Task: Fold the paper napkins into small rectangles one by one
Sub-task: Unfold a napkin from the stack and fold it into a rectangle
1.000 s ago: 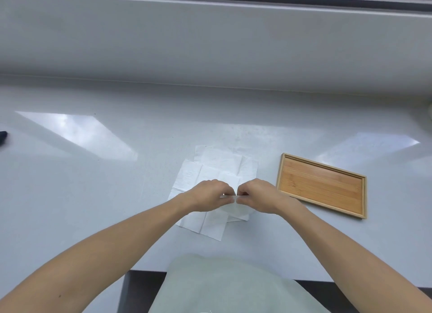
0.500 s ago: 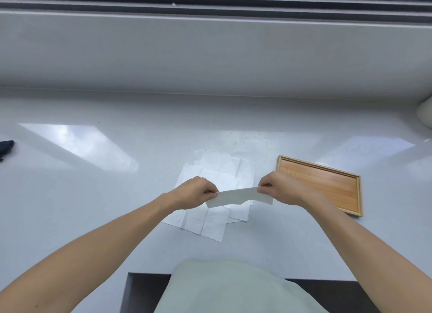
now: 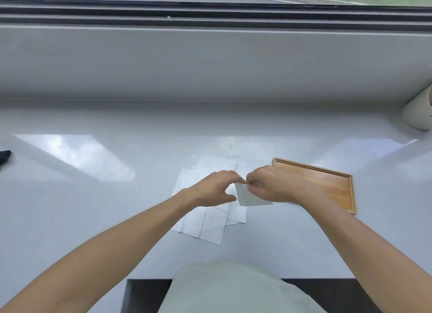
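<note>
A folded napkin point(image 3: 251, 197) is held above the white counter point(image 3: 93, 207), raised over the loose stack of unfolded napkins point(image 3: 208, 221) that lies flat on the surface. The folded piece hangs below and between the two hands, with its upper edge at the fingertips and its lower edge pointing toward the person.

The right hand point(image 3: 271, 186) is closed in a pinch on the upper edge of the folded napkin; thumb and fingers are curled onto the paper. The bulk of the paper is located just below and slightly left of this hand.

The left hand point(image 3: 215, 189) is positioned just left of the folded napkin. Its fingers are arched, and the fingertips meet the upper corner of the paper next to the right hand's fingertips. The thumb is spread apart below, near the left edge of the paper. Whether a firm grip is applied by the left hand cannot be told.

A wooden tray point(image 3: 332, 184) is placed on the counter to the right of the stack, partly covered by the right hand and wrist. A pale cylindrical vessel point(image 3: 418, 111) stands at the far right edge.
</note>
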